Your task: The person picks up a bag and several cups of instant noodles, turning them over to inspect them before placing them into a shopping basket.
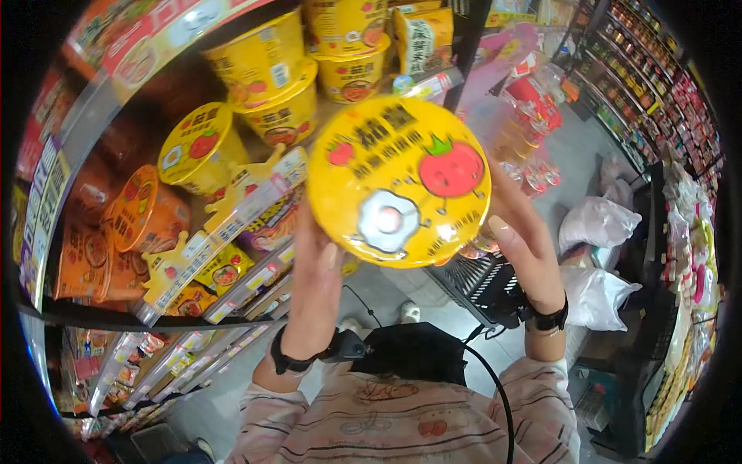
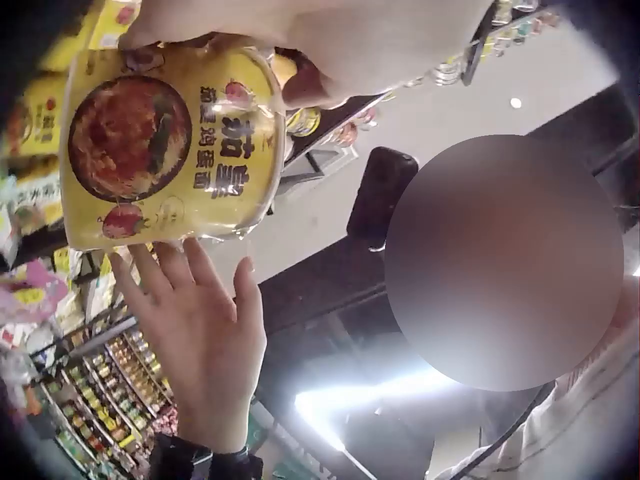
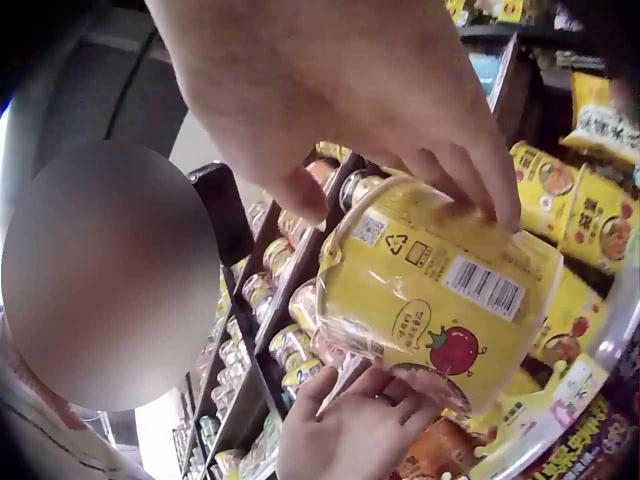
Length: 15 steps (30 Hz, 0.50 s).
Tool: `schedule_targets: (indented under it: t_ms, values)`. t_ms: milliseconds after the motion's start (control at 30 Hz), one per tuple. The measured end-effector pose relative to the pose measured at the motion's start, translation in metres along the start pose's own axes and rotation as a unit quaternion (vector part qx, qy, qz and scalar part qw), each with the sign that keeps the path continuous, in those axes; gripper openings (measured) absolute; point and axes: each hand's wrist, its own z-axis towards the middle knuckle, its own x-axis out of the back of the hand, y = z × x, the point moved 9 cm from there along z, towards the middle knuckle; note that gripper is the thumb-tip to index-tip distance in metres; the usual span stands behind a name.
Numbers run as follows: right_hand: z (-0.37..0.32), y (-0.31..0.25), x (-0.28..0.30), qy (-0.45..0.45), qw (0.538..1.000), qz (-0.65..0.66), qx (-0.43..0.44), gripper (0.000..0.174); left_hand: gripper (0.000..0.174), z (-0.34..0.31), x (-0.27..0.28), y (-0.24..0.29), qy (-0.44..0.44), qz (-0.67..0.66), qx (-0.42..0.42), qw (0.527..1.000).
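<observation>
A yellow instant-noodle tub (image 1: 399, 182) is held up in front of the chest, its lid with a tomato and fried egg facing the head camera. My left hand (image 1: 315, 267) grips its left side, thumb near the rim; the left wrist view shows a noodle picture on the tub's side (image 2: 200, 150). Against the opposite side, my right hand (image 1: 527, 240) rests with its fingers extended, as the left wrist view shows (image 2: 205, 340). A barcode and a small tomato show on the tub (image 3: 440, 290) in the right wrist view, with my left hand (image 3: 350, 430) below it.
Similar yellow tubs (image 1: 278, 116) and orange tubs (image 1: 147, 209) stand on the shelf at left, behind a price rail (image 1: 232, 232). A black basket (image 1: 475, 290) is below my right hand. White plastic bags (image 1: 599, 298) lie at right, near another shelf of packets.
</observation>
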Motion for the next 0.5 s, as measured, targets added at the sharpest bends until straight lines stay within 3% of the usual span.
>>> schedule_targets:
  t_ms: [33,100,167,233,333,433,500]
  values:
    - [-0.008,0.013,0.017,0.026,0.997,-0.053,-0.052,0.056,0.066,0.007,-0.011,-0.019,-0.027,-0.034,0.035,0.998]
    - [-0.026,0.042,0.055,0.075,0.972,-0.156,-0.158,0.050,0.064,0.017,-0.021,-0.075,-0.072,0.072,0.096,0.990]
    - [-0.041,0.078,0.092,0.142,0.954,-0.207,-0.165,0.043,0.061,0.017,-0.048,-0.112,-0.140,0.135,0.084,0.977]
    - [-0.061,0.130,0.121,0.150,0.946,-0.241,-0.156,0.040,0.066,0.017,-0.043,-0.188,-0.136,0.136,0.161,0.968]
    - [-0.087,0.196,0.140,0.155,0.945,-0.239,-0.162,0.047,0.066,0.006,-0.028,-0.286,-0.204,0.182,0.236,0.933]
    - [-0.114,0.287,0.161,0.121,0.948,-0.259,-0.139,0.058,0.069,0.004,-0.014,-0.347,-0.210,0.280,0.303,0.887]
    - [-0.111,0.306,0.161,0.099,0.954,-0.182,-0.219,0.058,0.064,0.004,-0.001,-0.382,-0.202,0.332,0.307,0.869]
